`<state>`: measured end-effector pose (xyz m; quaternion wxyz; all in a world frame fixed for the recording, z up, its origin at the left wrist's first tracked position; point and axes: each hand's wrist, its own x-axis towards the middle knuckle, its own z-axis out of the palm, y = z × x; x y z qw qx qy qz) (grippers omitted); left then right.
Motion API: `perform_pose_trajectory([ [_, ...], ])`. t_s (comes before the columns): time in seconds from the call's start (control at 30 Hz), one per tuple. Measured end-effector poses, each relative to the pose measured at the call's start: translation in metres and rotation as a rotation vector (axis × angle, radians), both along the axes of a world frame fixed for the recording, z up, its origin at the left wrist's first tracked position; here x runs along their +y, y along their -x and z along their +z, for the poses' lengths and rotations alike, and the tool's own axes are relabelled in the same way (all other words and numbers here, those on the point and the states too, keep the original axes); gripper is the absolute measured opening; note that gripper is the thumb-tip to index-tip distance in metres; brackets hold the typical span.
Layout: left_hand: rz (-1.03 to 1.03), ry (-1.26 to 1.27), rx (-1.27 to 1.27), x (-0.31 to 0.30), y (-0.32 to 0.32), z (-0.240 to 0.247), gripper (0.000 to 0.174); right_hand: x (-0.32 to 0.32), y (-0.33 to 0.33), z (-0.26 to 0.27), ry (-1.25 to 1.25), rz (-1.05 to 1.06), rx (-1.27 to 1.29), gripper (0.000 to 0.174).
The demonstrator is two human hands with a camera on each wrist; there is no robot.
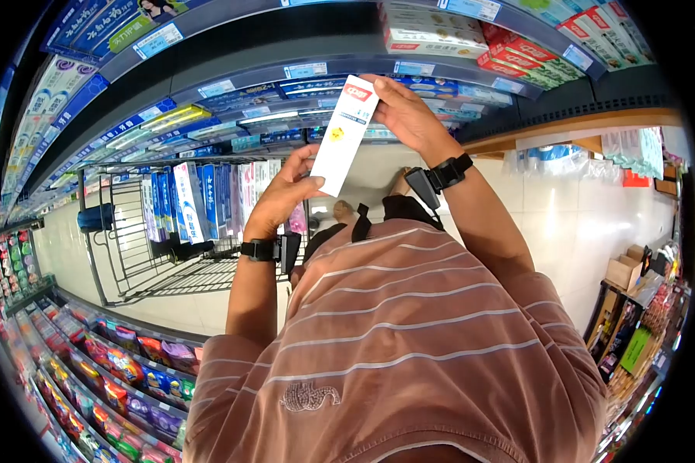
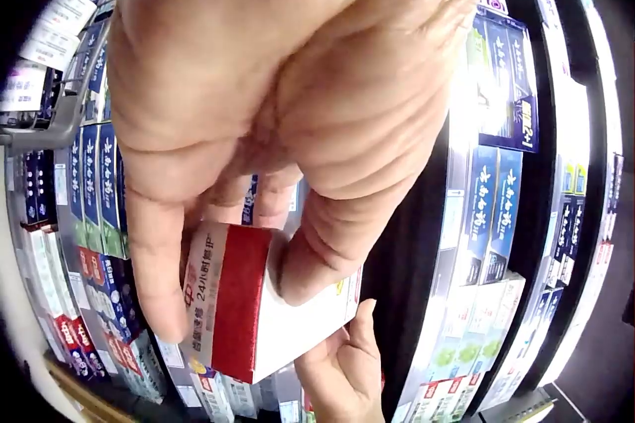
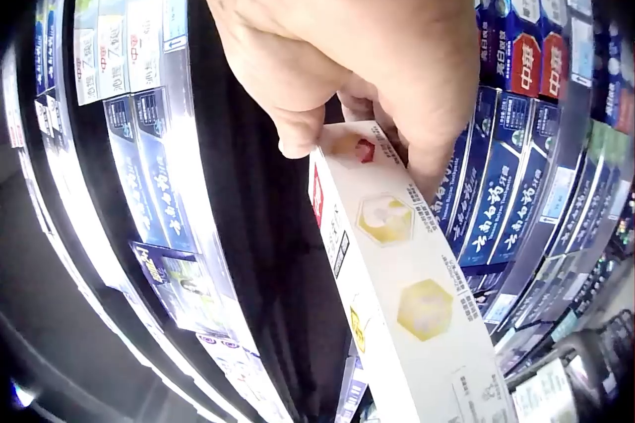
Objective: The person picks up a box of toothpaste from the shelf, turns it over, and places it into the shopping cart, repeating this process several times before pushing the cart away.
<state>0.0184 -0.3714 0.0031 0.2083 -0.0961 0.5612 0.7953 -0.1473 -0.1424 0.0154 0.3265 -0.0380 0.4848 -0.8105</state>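
A long white box (image 1: 346,139) with a red logo at its upper end is held tilted between both hands. The left hand (image 1: 286,189) pinches its lower end, thumb on the front face. At the upper end the right hand (image 1: 411,116) grips the box by its edge. In the left wrist view the left hand (image 2: 288,96) has thumb and fingers on either side of the red-banded end of the box (image 2: 238,304). The right wrist view shows the right hand (image 3: 347,46) around the other end of the box (image 3: 397,254), yellow hexagon pictures along its side.
Shelves with price labels (image 1: 305,71) and rows of toothpaste boxes (image 1: 440,32) run across the front. A wire cart (image 1: 123,266) with several upright boxes (image 1: 189,202) stands to the left. Bagged goods (image 1: 123,363) fill a shelf at lower left; cardboard boxes (image 1: 624,272) are at right.
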Motion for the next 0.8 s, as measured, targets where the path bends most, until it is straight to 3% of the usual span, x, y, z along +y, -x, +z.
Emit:
perform_pose_trajectory([
  [0.27, -0.066, 0.020, -0.010, 0.008, 0.012, 0.007, 0.065, 0.010, 0.006, -0.005, 0.039, -0.039, -0.023, 0.051],
  [0.57, -0.085, 0.130, 0.008, 0.024, 0.040, 0.014, 0.056, 0.048, 0.007, -0.005, 0.120, -0.141, -0.076, 0.041],
  [0.8, -0.044, 0.254, 0.052, 0.038, 0.063, 0.025, 0.050, 0.082, 0.010, -0.019, 0.104, -0.205, -0.053, 0.044],
])
